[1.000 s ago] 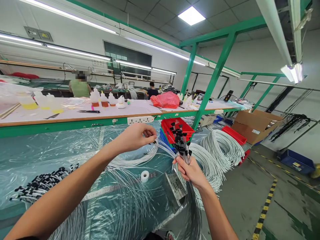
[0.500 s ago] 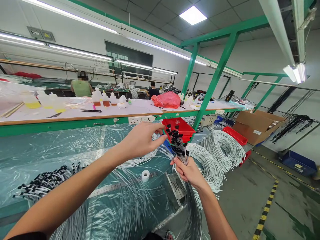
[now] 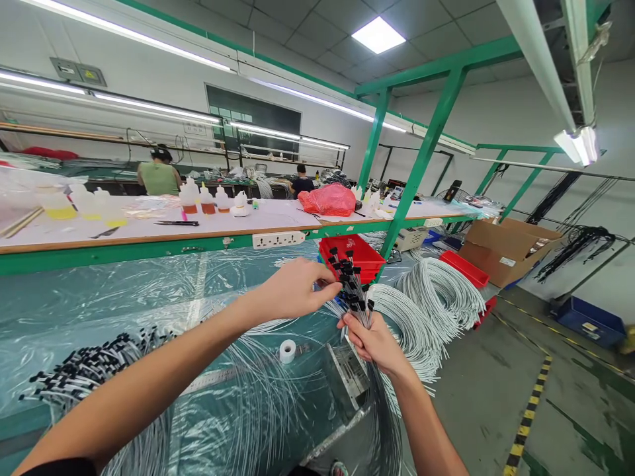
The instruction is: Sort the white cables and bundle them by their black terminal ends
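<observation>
My right hand (image 3: 377, 342) is closed round a bundle of thin white wires with black end caps (image 3: 353, 285), held upright above the bench edge. My left hand (image 3: 292, 289) reaches across to the bundle's tips, thumb and fingers pinched on one black-capped wire end at the bundle's left side. More loose white wires (image 3: 258, 383) fan out over the plastic-covered green bench (image 3: 99, 297) below my arms. A heap of black-capped wire ends (image 3: 84, 367) lies at the left.
A small roll of white tape (image 3: 287, 350) and a metal fixture (image 3: 350, 373) sit near the bench edge. Red bins (image 3: 354, 254) and coiled white cables (image 3: 436, 297) lie to the right. The shelf above holds bottles (image 3: 198, 198) and a power strip (image 3: 278, 238). Two people work at far benches.
My left hand moved right from the loose wires to the bundle's tips and pinched there. The right hand with the bundle shifted slightly down.
</observation>
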{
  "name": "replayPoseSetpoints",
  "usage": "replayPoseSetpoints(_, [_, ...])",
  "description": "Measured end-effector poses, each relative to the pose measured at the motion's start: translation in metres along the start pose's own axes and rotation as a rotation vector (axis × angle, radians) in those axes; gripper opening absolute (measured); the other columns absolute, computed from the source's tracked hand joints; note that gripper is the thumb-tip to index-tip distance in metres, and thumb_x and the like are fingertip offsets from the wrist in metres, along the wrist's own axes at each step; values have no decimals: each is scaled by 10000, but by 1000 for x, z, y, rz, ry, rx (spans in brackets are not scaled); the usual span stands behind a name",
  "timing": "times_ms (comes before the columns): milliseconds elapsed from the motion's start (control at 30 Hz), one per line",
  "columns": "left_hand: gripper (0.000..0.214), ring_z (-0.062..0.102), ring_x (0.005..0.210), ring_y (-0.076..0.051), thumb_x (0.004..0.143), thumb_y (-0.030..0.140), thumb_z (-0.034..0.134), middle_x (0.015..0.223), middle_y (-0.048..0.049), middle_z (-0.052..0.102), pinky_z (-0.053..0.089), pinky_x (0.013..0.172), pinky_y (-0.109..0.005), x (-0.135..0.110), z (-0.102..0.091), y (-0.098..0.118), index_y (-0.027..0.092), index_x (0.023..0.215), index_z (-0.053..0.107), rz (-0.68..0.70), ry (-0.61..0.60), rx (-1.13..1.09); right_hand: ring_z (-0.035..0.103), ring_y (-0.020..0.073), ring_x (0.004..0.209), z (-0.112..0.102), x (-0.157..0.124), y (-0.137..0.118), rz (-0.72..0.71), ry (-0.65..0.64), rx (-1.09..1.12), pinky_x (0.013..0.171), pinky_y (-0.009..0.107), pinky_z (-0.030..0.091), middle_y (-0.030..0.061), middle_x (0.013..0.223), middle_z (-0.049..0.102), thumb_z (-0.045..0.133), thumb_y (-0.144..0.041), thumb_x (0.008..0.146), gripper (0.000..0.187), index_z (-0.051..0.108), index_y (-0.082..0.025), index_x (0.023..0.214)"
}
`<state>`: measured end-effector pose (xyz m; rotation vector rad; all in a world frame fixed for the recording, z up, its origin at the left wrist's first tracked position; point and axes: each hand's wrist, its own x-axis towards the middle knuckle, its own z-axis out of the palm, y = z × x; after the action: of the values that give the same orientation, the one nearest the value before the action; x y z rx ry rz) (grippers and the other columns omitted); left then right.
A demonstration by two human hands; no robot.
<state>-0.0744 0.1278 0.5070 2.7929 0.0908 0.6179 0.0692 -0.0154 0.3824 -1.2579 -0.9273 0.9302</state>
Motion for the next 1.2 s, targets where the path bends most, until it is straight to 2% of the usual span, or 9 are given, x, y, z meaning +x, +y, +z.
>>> replayPoseSetpoints(200, [428, 651, 762, -189, 935, 521, 501, 781, -61, 729, 448, 733, -298, 0, 5, 2, 184, 831, 742, -21, 1, 13, 233, 27, 299, -1, 0, 2, 2, -3, 11, 288, 171, 161, -114, 458, 361, 699, -620, 813, 489, 630, -136, 836])
replayPoseSetpoints(300, [308, 660, 804, -200, 883, 461, 612, 820, -50, 741, 451, 764, -308, 1, 6, 0, 185, 852, 747, -2, -5, 21, 231, 28, 300, -2, -1, 2, 5, -4, 13, 288, 172, 168, -114, 459, 362, 698, -621, 813, 490, 630, -137, 837])
replayPoseSetpoints(400, [219, 665, 816, -196, 868, 375, 645, 850, -42, 752, 452, 765, -305, 1, 5, -4, 186, 878, 755, 5, -37, -22, 233, 26, 300, -2, -2, 1, -4, -13, 10, 290, 171, 170, -114, 463, 365, 693, -623, 817, 491, 627, -137, 841])
replayPoseSetpoints(633, [238, 670, 818, -187, 841, 388, 672, 899, -50, 763, 464, 734, -294, 3, 2, -12, 180, 907, 766, -49, -92, -173, 238, 26, 299, -2, -3, -3, 9, -43, 25, 294, 172, 163, -114, 456, 371, 708, -622, 799, 495, 625, -135, 827])
replayPoseSetpoints(833, [224, 671, 813, -163, 861, 359, 624, 924, -36, 769, 468, 723, -271, 0, -10, -22, 194, 907, 768, -67, -30, -230, 222, 22, 300, -5, -4, -2, 31, -27, 44, 294, 166, 166, -119, 457, 380, 756, -632, 739, 513, 600, -150, 819])
replayPoseSetpoints(1100, [245, 651, 815, -164, 909, 289, 539, 886, -35, 738, 453, 759, -277, -6, -12, -31, 208, 814, 750, 63, -110, 70, 213, 23, 299, -7, -3, 0, 5, -36, 63, 286, 164, 151, -114, 466, 364, 698, -647, 795, 519, 627, -136, 846])
replayPoseSetpoints(1200, [236, 653, 869, -179, 924, 245, 519, 948, -33, 737, 453, 779, -288, -8, -10, -28, 215, 880, 750, 80, -139, 152, 217, 25, 297, -7, -2, 2, 5, -35, 75, 283, 163, 154, -116, 465, 359, 685, -641, 814, 509, 627, -137, 844])
